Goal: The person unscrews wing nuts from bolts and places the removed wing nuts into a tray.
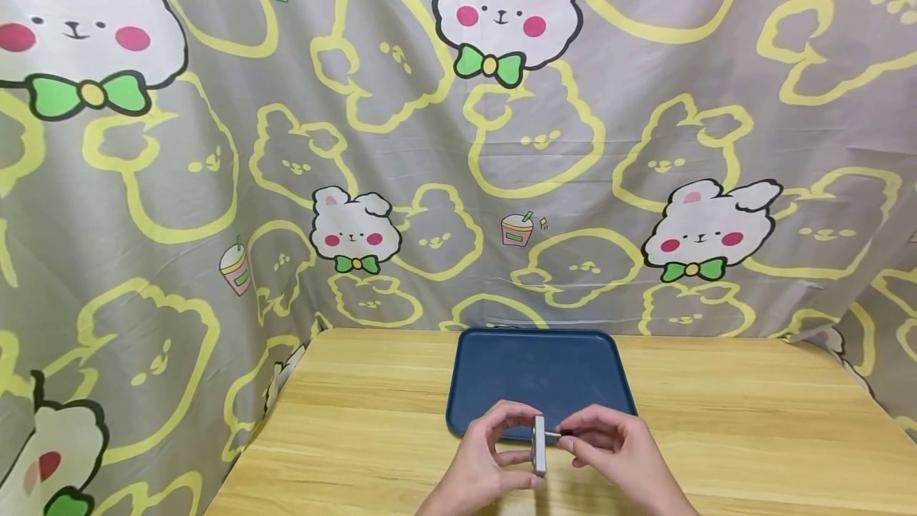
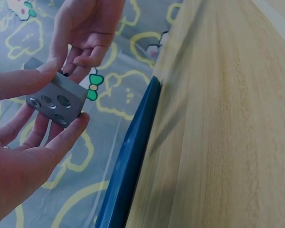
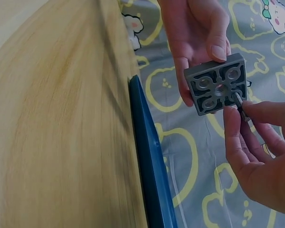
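Observation:
My left hand (image 1: pixel 481 459) holds a square grey metal plate (image 1: pixel 540 446) upright by its edges, thumb on one side and fingers on the other. In the left wrist view, the smooth face of the plate (image 2: pixel 57 97) shows several round holes. Ribs and ringed holes mark its other face in the right wrist view. There my right hand (image 3: pixel 263 154) pinches a small metal screw (image 3: pixel 238 99) between thumb and fingertips. The screw's tip is right at a corner hole of the plate. In the head view, both hands are above the table, overlapping the tray's front edge.
A dark blue rectangular tray (image 1: pixel 537 369) lies on the wood-grain table (image 1: pixel 738 420), just beyond the hands. Behind and to the left of the table hangs a grey curtain (image 1: pixel 423 158) printed with cartoon rabbits and yellow outlines.

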A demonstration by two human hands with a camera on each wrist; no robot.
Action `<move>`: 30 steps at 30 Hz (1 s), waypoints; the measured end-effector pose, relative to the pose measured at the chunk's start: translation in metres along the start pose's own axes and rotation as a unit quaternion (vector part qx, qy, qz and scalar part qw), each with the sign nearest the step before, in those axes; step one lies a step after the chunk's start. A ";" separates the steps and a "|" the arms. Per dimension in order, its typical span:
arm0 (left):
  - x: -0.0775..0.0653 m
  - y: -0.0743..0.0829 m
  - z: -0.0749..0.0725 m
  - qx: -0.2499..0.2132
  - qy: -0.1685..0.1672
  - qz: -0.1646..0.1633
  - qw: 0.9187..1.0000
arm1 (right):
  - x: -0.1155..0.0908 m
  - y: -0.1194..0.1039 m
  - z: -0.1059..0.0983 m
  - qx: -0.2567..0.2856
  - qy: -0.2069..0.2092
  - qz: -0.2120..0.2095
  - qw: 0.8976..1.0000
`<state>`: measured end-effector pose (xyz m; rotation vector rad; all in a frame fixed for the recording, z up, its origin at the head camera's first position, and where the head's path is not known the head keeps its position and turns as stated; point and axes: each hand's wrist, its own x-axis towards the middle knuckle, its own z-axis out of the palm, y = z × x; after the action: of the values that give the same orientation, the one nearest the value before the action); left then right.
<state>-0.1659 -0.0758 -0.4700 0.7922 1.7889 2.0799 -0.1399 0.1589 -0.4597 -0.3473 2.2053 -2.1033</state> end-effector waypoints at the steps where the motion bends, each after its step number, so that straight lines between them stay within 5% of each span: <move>1: 0.000 0.000 0.000 -0.001 0.000 -0.001 1.000 | 0.000 0.000 0.001 -0.007 0.002 -0.009 1.000; 12: -0.001 0.002 -0.003 -0.026 -0.005 -0.014 1.000 | -0.004 0.001 0.009 -0.058 0.034 -0.111 0.992; 17: -0.002 0.003 -0.004 -0.031 -0.004 -0.021 0.999 | -0.004 0.002 0.011 -0.079 0.045 -0.126 0.988; 23: -0.002 0.003 -0.004 -0.029 -0.002 -0.018 0.999 | -0.003 -0.001 0.009 -0.085 0.031 -0.117 0.989; 30: -0.002 0.004 -0.005 -0.010 0.004 -0.003 1.000 | -0.001 -0.008 0.005 -0.035 0.037 -0.019 0.999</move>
<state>-0.1667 -0.0813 -0.4668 0.7750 1.7698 2.0963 -0.1368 0.1543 -0.4522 -0.3230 2.3354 -2.0950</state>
